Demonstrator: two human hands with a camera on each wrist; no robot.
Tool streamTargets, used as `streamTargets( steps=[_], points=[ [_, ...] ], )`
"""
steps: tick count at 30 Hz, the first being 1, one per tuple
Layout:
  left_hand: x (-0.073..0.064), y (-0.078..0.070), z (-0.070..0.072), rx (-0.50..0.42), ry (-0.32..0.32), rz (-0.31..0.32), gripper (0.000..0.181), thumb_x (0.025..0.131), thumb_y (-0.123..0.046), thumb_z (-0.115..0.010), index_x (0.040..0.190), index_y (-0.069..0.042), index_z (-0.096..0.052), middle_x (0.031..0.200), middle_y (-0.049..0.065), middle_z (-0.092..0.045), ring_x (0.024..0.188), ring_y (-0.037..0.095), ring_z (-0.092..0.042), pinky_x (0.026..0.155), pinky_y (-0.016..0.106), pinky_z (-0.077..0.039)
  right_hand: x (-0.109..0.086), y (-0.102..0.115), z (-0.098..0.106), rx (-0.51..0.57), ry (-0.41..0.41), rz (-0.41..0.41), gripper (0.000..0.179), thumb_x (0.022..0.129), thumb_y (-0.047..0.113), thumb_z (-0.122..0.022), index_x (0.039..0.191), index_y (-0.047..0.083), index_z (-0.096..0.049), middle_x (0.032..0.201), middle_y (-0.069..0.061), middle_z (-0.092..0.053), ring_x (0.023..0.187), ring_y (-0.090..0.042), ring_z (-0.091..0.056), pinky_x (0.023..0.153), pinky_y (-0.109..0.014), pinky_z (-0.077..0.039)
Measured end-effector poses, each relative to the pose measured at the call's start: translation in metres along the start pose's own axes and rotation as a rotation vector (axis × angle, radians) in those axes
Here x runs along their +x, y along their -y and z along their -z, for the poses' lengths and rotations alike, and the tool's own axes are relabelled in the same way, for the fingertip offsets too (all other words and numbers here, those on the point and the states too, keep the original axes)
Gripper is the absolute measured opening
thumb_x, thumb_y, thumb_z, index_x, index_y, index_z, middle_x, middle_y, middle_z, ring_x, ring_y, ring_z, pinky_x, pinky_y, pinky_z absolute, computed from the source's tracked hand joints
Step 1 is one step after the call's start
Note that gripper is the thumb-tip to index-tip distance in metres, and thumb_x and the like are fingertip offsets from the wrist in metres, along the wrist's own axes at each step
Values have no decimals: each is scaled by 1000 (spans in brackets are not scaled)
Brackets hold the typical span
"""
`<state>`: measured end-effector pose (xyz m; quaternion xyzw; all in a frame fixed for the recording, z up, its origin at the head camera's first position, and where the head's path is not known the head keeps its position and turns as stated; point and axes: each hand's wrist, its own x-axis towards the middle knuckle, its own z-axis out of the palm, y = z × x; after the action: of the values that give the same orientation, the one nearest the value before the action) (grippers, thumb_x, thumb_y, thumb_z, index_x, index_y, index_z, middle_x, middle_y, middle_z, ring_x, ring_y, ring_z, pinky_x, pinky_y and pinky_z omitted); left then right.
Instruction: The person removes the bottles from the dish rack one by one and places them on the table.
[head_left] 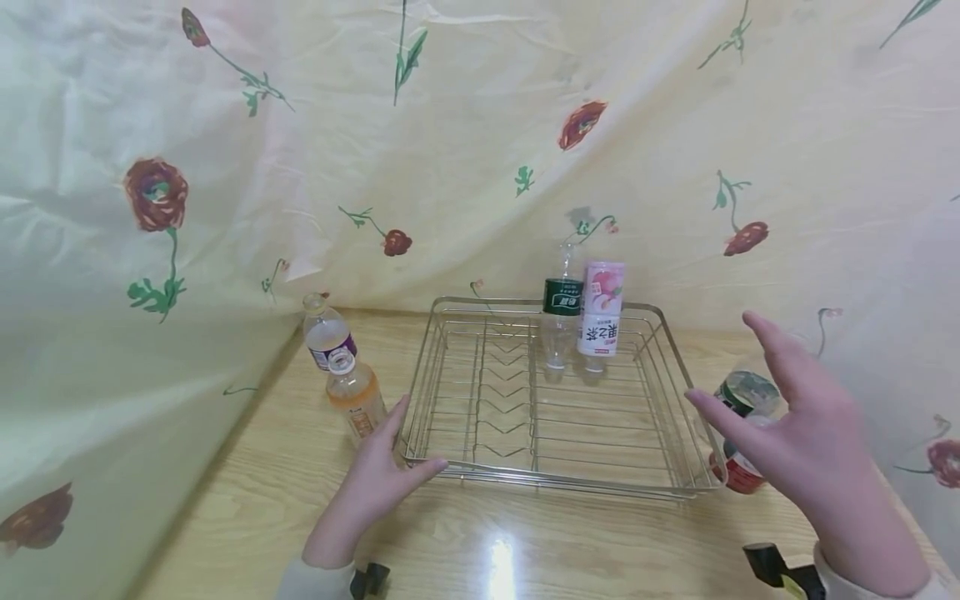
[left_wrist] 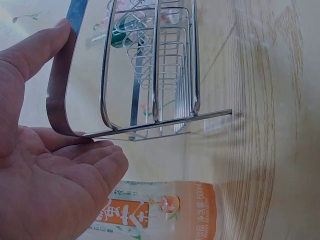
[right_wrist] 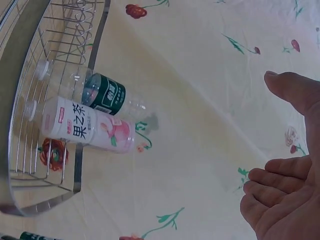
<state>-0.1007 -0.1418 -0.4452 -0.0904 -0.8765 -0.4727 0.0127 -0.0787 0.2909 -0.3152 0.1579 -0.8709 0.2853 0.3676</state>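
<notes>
Near edge of the desk (head_left: 247,500): both hands are spread, neither pinching anything. Left hand (head_left: 375,479) is at the near-left corner of the wire rack (head_left: 555,481), thumb tip on the rim band, fingers loosely extended around the outside. Reads as steadying contact, not a firm grip. Right hand (head_left: 806,425) is off the near-right corner, thumb apart from fingers; right wrist view shows a clear gap to the rack, so it carries no load.

Rack sits flat mid-desk, between two bottle pairs. Left: orange-label bottle (head_left: 357,397) nearer, purple-label bottle (head_left: 327,337) behind it, both upright on their own bases. Right: red-label bottle (head_left: 744,477) nearer, dark-green-label bottle (head_left: 750,390) farther; the hand partly hides them, can't tell whether they touch the rack.

Far end of rack: pink-label bottle (head_left: 602,304) and clear bottle (head_left: 562,297) side by side, necks down. Too top-heavy to balance alone, so the back rail probably props them. Flowered cloth (head_left: 465,167) behind.
</notes>
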Motion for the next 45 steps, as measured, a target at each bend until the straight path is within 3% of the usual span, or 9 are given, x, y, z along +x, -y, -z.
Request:
streamTargets(
  steps=[5,7,9,12,18,26,34,45],
  points=[
    [0,0,-1,3,-6,-1,109,81,-43,-86,162,-8,-23,162,18,-26,146,42,-26,115,58,-26,6,2,-7,-17,26,-5,104,61,19,-96,154,17,-48,146,-17,-54,124,-48,-54,102,-9,-30],
    [-1,0,-1,6,-7,-1,110,80,-44,-86,162,-8,-23,162,19,-26,146,42,-27,115,58,-26,8,4,-10,-24,50,-25,104,62,19,-97,154,17,-47,147,-17,-53,125,-49,-53,104,-25,-40],
    [-1,0,-1,9,-7,2,110,80,-44,-86,162,-8,-22,162,19,-26,146,42,-27,115,58,-26,10,5,-12,-15,76,-40,104,64,19,-97,155,15,-46,148,-19,-51,127,-49,-51,107,-42,-42],
    [-1,0,0,10,-7,3,110,80,-46,-86,162,-8,-22,162,19,-27,146,42,-27,115,58,-26,14,6,-16,4,117,-72,102,68,19,-96,155,10,-44,150,-21,-49,129,-51,-48,102,-69,-38],
    [-1,0,0,10,-9,-1,109,81,-42,-87,162,-8,-23,161,19,-27,146,42,-27,115,58,-26,22,12,-23,3,228,-193,98,79,33,-90,157,4,-38,153,-24,-43,134,-52,-41,103,-72,-35],
    [-1,0,0,8,-7,3,109,81,-43,-86,162,-8,-23,162,19,-27,145,42,-27,114,58,-26,32,14,-35,24,325,-263,102,86,43,-83,159,1,-26,159,-25,-32,140,-52,-33,106,-71,-31],
    [-1,-1,0,-1,-7,8,111,79,-47,-87,162,-9,-23,162,19,-27,146,41,-27,115,57,-26,41,19,-42,24,384,-313,105,88,53,-77,160,1,-23,160,-24,-29,136,-53,-38,102,-72,-37],
    [-1,-1,0,3,-13,5,109,79,-43,-87,161,-7,-24,161,20,-27,145,43,-28,114,57,-27,58,21,-54,19,433,-401,112,86,63,-73,161,0,-18,161,-25,-28,141,-50,-32,105,-71,-34]
  ],
)
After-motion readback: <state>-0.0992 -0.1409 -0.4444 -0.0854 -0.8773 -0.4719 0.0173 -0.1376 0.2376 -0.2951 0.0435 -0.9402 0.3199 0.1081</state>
